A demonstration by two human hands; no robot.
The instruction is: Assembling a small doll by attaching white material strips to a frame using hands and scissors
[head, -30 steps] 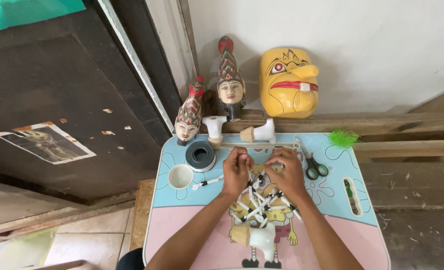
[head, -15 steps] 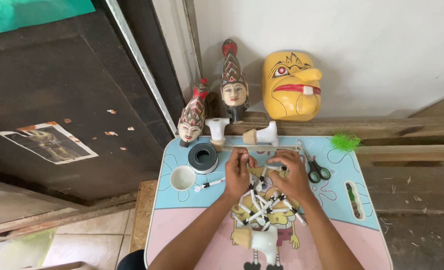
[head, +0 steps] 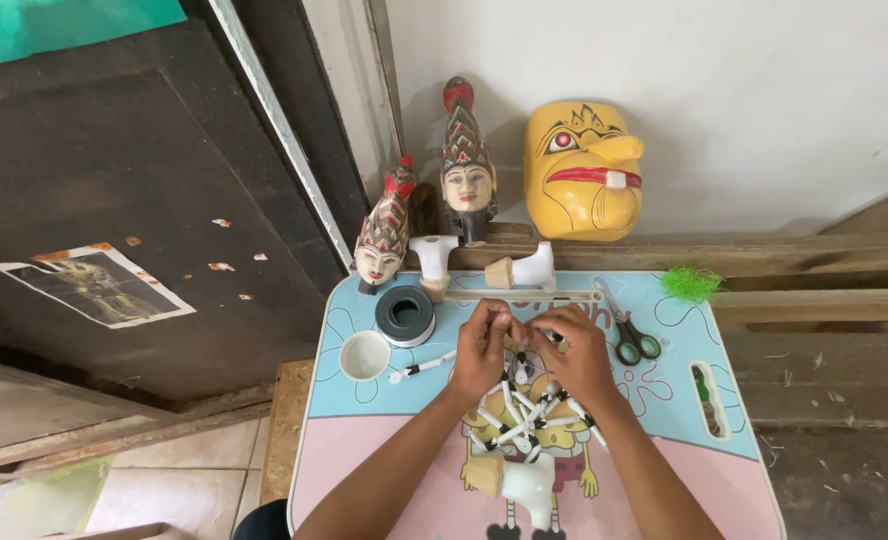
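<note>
My left hand (head: 484,345) and right hand (head: 576,350) meet fingertip to fingertip over the middle of the small table (head: 664,400), both pinched shut on a small piece I cannot make out between them. Just nearer me than my hands lies the bundle of white sticks with black bands (head: 524,415), and nearer still a white-and-wood carved piece (head: 514,480). Left of my hands sit a loose white stick (head: 419,367), a white cup (head: 366,354) and a dark roll of tape (head: 405,314). Right of them lie green-handled scissors (head: 629,330), with a green tuft (head: 691,283) at the far corner. Beyond my hands, at the table's far edge, stand two white carved pieces (head: 434,262) (head: 529,270), two puppet heads (head: 382,235) (head: 467,165) and a yellow mask (head: 581,170). Nothing blocks my hands. Compared with half a second ago, my hands remain joined in the same spot; only the view has shifted slightly.
</note>
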